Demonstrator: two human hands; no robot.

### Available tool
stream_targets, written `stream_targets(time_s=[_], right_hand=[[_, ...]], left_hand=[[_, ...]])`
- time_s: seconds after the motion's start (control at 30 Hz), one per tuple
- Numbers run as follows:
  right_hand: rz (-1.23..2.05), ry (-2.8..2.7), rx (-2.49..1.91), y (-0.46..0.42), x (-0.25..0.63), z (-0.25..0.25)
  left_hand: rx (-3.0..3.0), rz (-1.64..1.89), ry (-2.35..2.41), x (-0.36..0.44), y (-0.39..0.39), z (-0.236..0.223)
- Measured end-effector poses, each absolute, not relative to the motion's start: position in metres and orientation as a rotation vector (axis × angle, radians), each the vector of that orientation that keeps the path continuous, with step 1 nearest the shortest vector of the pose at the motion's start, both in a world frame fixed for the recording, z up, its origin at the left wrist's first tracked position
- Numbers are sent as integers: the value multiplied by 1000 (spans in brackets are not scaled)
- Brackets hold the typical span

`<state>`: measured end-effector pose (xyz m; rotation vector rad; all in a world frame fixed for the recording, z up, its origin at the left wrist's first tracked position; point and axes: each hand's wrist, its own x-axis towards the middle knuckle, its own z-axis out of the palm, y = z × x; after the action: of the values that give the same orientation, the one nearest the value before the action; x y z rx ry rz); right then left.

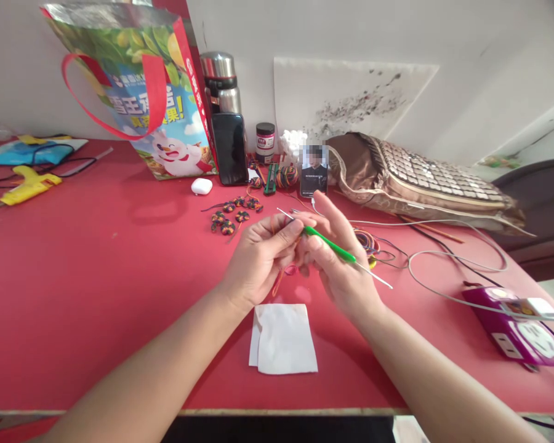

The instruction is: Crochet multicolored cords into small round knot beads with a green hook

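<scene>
My right hand (341, 264) is closed around a crochet hook (330, 244) with a green grip and thin metal ends. One end of the hook points up and left past my left fingertips, the other down and right. My left hand (263, 252) pinches multicoloured yarn (277, 284), which loops below the fingers. The work between the fingertips is mostly hidden. Both hands meet above the red table (120, 320). Beyond my left hand lie several small crocheted pieces (228, 227) in dark and orange yarn. Below my hands is a folded white napkin (286, 338).
Along the back stand a shopping bag (166, 123), a thermos (224, 80), a dark phone (231, 147), a jar (264, 143) and a lit phone (314, 175). A sequined bag (425, 178) lies right. A glue gun (30, 184) is left, a purple power strip (512, 326) right, with cables.
</scene>
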<state>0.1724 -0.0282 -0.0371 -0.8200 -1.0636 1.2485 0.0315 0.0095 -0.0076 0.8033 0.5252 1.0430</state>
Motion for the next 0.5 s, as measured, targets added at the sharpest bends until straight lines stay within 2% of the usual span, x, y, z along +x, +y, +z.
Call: stream_targets(time_s=[0.1,0.17,0.5], right_hand=[[1593,-1070,-814,-28,167,-35],[1668,-1050,-882,-28,164,-36],[1375,-1235,-1056,-26,170,-35]], left_hand=[[792,1134,533,27,13,-3],[789,1179,550,24,16,1],[757,1134,597,13,23,10]])
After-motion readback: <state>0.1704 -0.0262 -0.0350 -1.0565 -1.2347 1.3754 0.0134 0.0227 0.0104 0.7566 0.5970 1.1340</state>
